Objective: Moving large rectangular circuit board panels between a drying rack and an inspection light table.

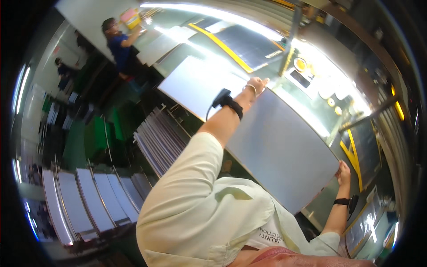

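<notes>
A large flat, pale grey-blue board lies in front of me, its near edge close to my body. My left hand reaches across to its far left corner, with the fingers closed at the edge. At the far right corner my right hand pinches the board's edge between thumb and fingers. Left of it, a similar whitish board lies flat beside my left forearm. The undersides of the fingers are hidden.
Beyond the board is a brightly lit bench with a dark device and small round items. Dark panels with yellow edging flank it. Racked boards stand at left, with more on a rack. A person holds a yellow-and-pink container at far left.
</notes>
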`<state>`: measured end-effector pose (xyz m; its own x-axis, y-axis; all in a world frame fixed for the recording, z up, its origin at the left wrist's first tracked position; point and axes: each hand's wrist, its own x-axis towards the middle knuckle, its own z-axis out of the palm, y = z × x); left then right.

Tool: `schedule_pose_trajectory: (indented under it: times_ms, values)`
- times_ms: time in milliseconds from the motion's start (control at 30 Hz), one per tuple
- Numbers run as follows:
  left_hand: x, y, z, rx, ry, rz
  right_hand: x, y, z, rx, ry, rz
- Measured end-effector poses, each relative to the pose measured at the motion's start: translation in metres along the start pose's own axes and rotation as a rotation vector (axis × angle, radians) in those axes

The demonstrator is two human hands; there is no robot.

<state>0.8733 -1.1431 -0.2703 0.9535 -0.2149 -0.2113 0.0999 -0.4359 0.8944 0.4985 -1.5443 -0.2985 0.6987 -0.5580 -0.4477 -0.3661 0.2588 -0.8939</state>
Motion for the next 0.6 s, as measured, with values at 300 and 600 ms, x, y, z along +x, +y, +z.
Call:
schedule_pose_trajectory:
  times_ms: [300,600]
  values:
    - [-0.071,-0.188,-0.104,-0.240,0.818,-1.046,0.101,0.121,-0.077,-0.832,0.252,-0.540]
    - [-0.074,-0.251,-0.139,-0.349,0.530,-0.660,0.006,0.033,0.296,-0.163,-0.644,0.168]
